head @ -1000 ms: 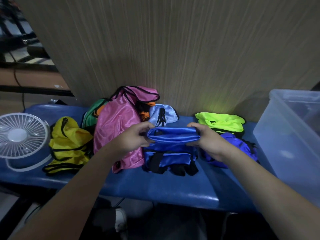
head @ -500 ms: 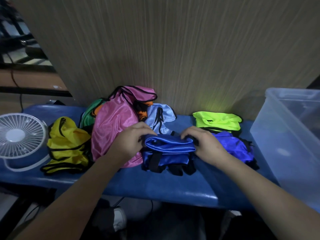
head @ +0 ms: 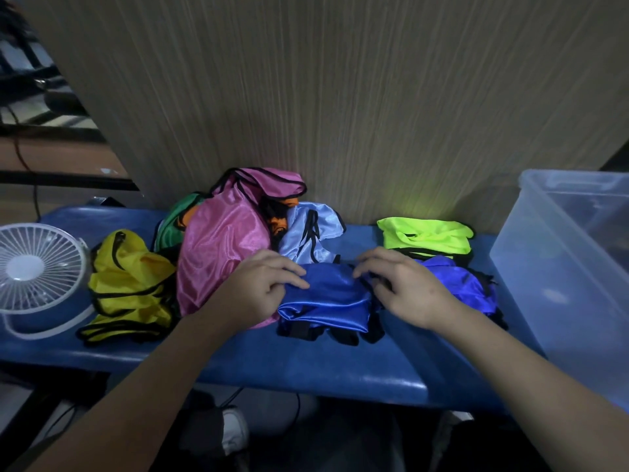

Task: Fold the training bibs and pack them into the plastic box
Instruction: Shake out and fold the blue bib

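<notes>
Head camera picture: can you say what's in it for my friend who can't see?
Left hand and right hand press a folded blue bib on a blue bench. Colourful bibs lie behind; a clear plastic box stands right.

- A tall panel of beige wood-grain laminate (head: 357, 107) stood behind the glossy blue padded tabletop (head: 306, 362).
- A round white plastic desk fan (head: 34, 270) sat at its left end.
- The light was dim; the dark floor (head: 306, 444) lay below.
</notes>
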